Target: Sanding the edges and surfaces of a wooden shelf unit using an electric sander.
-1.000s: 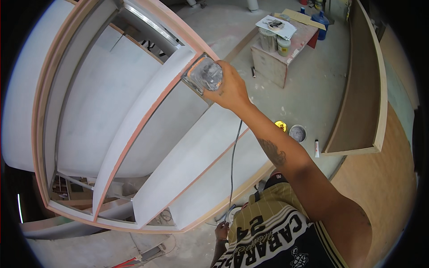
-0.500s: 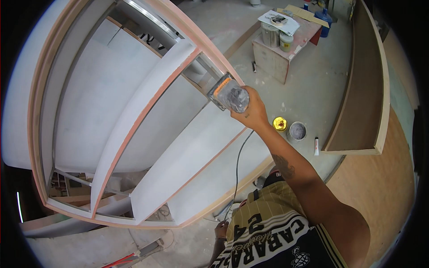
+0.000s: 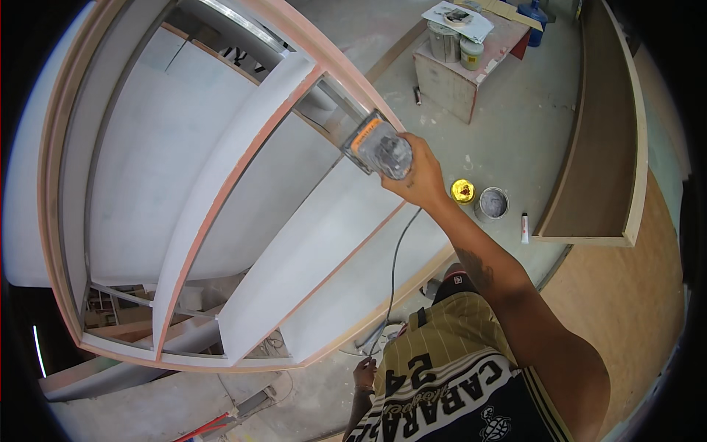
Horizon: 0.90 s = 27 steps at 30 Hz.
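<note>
My right hand (image 3: pixel 418 173) is wrapped round a dusty grey power sander (image 3: pixel 384 149) with an orange band. The sander's pad lies over the pinkish edge of a large white curved frame (image 3: pixel 202 210), near its far right side. From the sander a dark power cord (image 3: pixel 393 276) hangs down across the frame's near rim. Low in the picture, beside my body, my left hand (image 3: pixel 364 373) has its fingers closed on the cord.
Past the frame, a low worktable (image 3: pixel 445 81) carries a paint can (image 3: pixel 444 43) and a jar (image 3: pixel 471 55). On the floor stand a yellow tin (image 3: pixel 462 191), an open grey can (image 3: pixel 492 203) and a tube (image 3: pixel 524 228). A curved wooden panel (image 3: pixel 600 140) stands at the right.
The whole view has shifted slightly. My right hand and the sander stay at nearly the same stretch of the frame's edge, the sander a little turned. My left hand still has the cord.
</note>
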{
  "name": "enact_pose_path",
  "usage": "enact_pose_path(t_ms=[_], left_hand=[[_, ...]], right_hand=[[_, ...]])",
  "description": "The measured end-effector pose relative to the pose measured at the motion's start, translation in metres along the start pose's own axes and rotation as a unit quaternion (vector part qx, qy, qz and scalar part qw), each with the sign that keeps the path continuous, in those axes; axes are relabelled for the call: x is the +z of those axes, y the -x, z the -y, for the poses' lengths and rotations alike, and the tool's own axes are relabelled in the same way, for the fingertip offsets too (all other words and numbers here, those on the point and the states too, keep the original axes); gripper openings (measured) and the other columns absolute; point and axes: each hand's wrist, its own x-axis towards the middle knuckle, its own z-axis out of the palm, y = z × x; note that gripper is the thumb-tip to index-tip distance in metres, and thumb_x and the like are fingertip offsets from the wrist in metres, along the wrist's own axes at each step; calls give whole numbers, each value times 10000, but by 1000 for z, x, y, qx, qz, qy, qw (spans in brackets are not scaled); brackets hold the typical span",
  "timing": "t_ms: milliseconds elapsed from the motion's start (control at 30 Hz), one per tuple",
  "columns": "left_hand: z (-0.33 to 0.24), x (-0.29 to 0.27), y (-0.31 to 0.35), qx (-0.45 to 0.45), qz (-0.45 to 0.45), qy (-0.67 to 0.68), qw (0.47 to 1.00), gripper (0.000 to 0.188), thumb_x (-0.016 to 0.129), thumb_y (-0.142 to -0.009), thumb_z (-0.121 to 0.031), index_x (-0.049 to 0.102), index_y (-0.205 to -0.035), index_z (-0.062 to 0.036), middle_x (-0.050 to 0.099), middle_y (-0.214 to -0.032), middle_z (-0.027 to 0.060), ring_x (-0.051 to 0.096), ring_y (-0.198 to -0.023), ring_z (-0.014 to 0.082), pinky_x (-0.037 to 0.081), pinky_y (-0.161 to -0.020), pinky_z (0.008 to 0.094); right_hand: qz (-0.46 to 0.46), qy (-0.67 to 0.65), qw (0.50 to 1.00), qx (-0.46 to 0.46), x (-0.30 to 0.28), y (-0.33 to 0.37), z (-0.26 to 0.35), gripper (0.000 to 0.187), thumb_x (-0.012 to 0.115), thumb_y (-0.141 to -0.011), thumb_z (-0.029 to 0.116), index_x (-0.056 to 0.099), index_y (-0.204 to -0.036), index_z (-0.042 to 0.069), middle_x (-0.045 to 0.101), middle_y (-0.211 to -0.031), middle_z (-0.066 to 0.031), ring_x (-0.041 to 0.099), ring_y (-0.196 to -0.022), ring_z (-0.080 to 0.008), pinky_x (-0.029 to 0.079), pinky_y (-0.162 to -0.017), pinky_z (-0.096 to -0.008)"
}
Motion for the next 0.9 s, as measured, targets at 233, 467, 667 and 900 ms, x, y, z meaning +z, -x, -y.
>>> enact_pose_path(t_ms=[233, 467, 667, 900], left_hand=[[-8, 2, -13, 29, 18, -33, 999, 391, 722, -843, -268, 680, -1136, -12, 706, -785, 100, 665, -701, 155, 520, -646, 291], [-34, 8, -20, 27, 13, 2, 1000, 406, 731, -833, -268, 677, -1142, -10, 707, -822, 107, 669, -710, 160, 528, -656, 295], [-24, 12, -20, 19, 18, 6, 1000, 391, 731, -832, -271, 687, -1115, -4, 714, -833, 113, 672, -694, 161, 537, -652, 293], [-5, 16, -31, 36, 14, -12, 999, 391, 732, -833, -306, 698, -1082, -7, 725, -835, 124, 681, -708, 157, 541, -657, 294]], right_hand=[[6, -14, 1000, 12, 10, -40, 48, 767, 833, -627, 197, 461, -1283, 54, 560, -1191, -200, 594, -1080, -353, 495, -899, -403], [33, -6, 999, 43, 4, -24, 27, 767, 827, -629, 198, 457, -1286, 58, 558, -1185, -200, 594, -1069, -367, 500, -890, -411], [1, -18, 1000, -19, 5, -35, 39, 766, 816, -627, 225, 456, -1289, 92, 552, -1119, -196, 613, -991, -400, 518, -838, -435], [3, -25, 1000, -6, 10, -32, 38, 750, 812, -629, 221, 460, -1277, 83, 549, -1149, -204, 605, -1001, -400, 515, -835, -433]])
